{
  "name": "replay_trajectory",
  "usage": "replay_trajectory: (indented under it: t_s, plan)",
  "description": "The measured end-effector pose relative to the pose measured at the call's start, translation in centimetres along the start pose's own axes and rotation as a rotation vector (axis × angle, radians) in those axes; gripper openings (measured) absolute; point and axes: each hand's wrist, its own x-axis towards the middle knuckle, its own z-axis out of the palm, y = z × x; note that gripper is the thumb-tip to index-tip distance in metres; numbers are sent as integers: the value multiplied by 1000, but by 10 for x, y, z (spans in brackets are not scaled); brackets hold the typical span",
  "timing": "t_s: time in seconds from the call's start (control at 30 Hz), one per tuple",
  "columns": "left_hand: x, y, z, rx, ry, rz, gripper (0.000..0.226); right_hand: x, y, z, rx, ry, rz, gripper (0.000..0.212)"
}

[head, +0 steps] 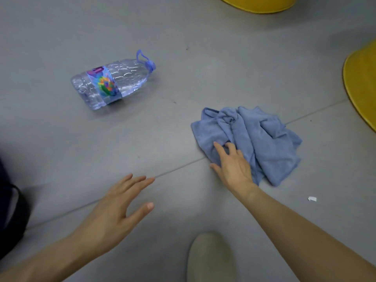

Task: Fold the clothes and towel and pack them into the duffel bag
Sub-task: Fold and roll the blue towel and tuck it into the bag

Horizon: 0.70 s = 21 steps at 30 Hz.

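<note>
A crumpled blue towel (pixel 254 139) lies on the grey floor at centre right. My right hand (pixel 234 165) lies on its near left edge, fingers slightly bent onto the fabric and thumb spread out to the side by the floor. My left hand (pixel 120 204) is spread, fingers straight, above bare floor to the left of the towel, holding nothing. A dark bag (pixel 10 210), only partly in view, sits at the left edge.
A large clear water bottle (pixel 112 82) with a blue cap and colourful label lies on its side further back left. Yellow rounded objects (pixel 360 84) stand at the right edge and top right. A beige shoe (pixel 209 257) is below; a white paper scrap (pixel 312 198) lies right.
</note>
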Motion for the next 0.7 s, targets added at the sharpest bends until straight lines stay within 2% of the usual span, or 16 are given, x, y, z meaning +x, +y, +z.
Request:
replay_trajectory:
  t_s: [0.1, 0.17, 0.3, 0.4, 0.53, 0.7]
  plan:
    - [2, 1, 1, 20, -3, 2, 61, 15, 5, -6, 80, 61, -17, 29]
    - [3, 2, -1, 30, 31, 10, 63, 17, 3, -12, 216, 105, -41, 21]
    - [5, 6, -7, -9, 106, 0, 52, 6, -25, -34, 468, 241, -123, 20]
    - [5, 3, -14, -44, 144, 4, 59, -8, -62, -62, 702, 271, -185, 22]
    - [4, -7, -27, -211, 228, -27, 59, -32, -119, -90, 914, 104, -291, 18]
    - [-4, -30, -51, -525, 366, -111, 42, -52, -171, -94, 1224, -315, -331, 16]
